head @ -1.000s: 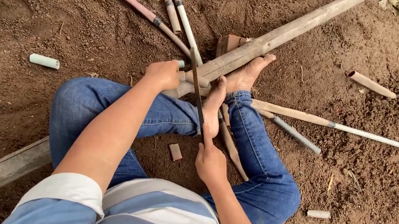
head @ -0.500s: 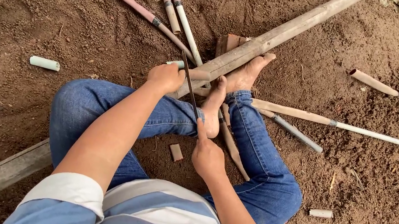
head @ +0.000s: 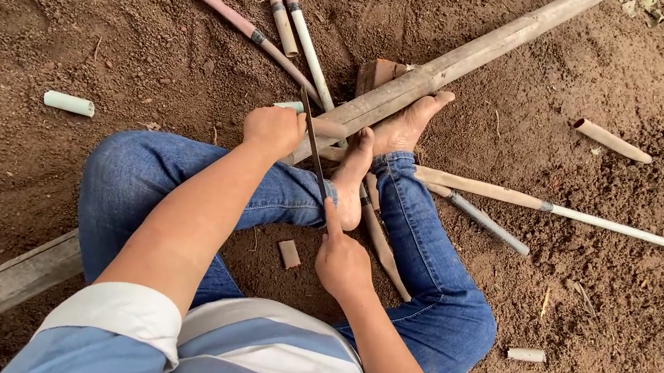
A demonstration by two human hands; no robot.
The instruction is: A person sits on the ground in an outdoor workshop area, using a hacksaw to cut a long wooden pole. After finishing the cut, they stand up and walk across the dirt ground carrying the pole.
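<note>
Left hand (head: 273, 130) is closed in a fist around the near end of a short pale pipe stub (head: 290, 105), which is pinned against the long bamboo pole (head: 463, 60). Right hand (head: 341, 261) is closed on the handle end of a thin dark saw blade (head: 314, 145); the index finger is laid along the blade's spine. The blade runs from the right hand up past the left hand's thumb side and is set across the stub just beyond the left knuckles.

The pole is braced under both bare feet (head: 385, 146), just right of the left hand. A small block (head: 378, 72) is seen beyond the feet, under the pole. A cut pipe piece (head: 68, 103) lies well left of the left hand; another short piece (head: 525, 354) lies right of the right hand. Loose soil (head: 605, 289) is all around.

Handling judgement: the stub is probably light, stiff and smooth, so liable to roll or slip; it is best gripped close to the cut line. The blade is thin and flexible, so likely to bow if pushed hard; it is best held at the handle end with a finger guiding it.
</note>
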